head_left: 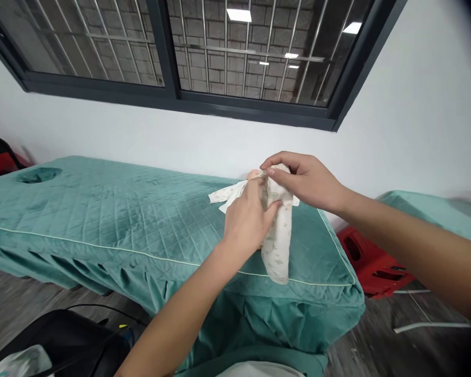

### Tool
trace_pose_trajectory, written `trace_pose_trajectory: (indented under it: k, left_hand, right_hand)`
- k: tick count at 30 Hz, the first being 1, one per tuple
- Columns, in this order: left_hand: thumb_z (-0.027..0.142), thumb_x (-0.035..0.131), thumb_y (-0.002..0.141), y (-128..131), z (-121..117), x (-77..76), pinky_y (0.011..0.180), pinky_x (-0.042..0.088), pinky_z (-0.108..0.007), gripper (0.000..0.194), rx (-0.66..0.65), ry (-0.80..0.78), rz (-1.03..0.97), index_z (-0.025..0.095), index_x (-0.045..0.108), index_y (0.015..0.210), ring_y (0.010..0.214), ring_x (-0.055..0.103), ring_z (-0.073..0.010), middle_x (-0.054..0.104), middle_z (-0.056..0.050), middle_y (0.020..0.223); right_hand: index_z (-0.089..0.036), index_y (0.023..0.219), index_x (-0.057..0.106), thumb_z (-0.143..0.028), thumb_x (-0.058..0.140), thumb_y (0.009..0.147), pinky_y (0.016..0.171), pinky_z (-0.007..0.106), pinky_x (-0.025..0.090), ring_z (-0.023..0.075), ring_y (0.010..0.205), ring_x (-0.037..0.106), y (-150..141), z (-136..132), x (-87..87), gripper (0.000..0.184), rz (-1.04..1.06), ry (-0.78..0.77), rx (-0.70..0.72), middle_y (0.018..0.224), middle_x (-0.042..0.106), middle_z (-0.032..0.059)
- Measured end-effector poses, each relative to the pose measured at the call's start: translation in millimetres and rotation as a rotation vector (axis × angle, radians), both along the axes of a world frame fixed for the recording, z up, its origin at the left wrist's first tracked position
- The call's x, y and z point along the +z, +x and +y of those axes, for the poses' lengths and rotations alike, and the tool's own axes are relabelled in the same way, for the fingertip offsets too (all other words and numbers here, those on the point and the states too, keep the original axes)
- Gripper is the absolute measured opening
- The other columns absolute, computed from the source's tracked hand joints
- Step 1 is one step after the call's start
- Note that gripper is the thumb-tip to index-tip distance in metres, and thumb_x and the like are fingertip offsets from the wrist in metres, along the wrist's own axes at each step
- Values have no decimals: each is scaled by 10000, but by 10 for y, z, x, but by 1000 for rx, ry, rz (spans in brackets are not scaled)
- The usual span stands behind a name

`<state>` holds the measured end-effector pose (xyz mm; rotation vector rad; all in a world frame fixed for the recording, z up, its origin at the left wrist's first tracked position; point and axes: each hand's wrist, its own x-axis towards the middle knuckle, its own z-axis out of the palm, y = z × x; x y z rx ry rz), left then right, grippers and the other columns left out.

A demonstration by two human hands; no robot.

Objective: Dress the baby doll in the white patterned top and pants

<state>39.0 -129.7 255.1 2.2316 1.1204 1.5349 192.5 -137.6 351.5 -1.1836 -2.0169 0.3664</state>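
A small white garment with a faint yellow print (278,246) hangs over the near right part of a massage bed with a green quilted cover (113,209). My left hand (248,217) is closed on the middle of the cloth. My right hand (304,179) pinches the cloth's top edge just above the left hand. A sleeve of the garment (227,192) sticks out to the left. A bit of pink, perhaps a doll's head (253,173), shows behind the fingers; most of it is hidden.
The bed has a face hole (38,175) at its far left end. A second green bed (435,209) stands at the right, with a red plastic stool (371,262) between the two. A black bag (66,340) lies on the grey wood floor at the lower left. A white wall and a dark-framed window (172,78) are behind.
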Motion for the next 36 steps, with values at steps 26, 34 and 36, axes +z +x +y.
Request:
trace_pose_trajectory:
  k: [26,34,36]
  left_hand:
    - [595,554,897,-303,280,415,624,510,-286,395,-569,-444,-337,211,622,963,698,614,-157,639,-18,768]
    - [392,794,739,-371,316,145,770,557,-344,352,-860,-865,-242,154,715,986,900,699,-240,737,-90,970]
    - [386,793,741,-400,398,72,743,547,-315,357,-835,-861,-407,155,701,997,850,696,-214,738,-80,955]
  right_hand:
    - [-242,831,535,-541,675,831,554,275,365,131,609,474,-23,-11,-122,330,238,-221,88,683,536,-17]
    - [-246,870,559,-623,683,793,549,270,422,141,630,546,77,128,-194,404,419,-321,68,773,629,6]
    - [-236,873,598,-594,718,776,546,262,432,132,622,558,151,127,-208,389,390,-432,133,774,647,6]
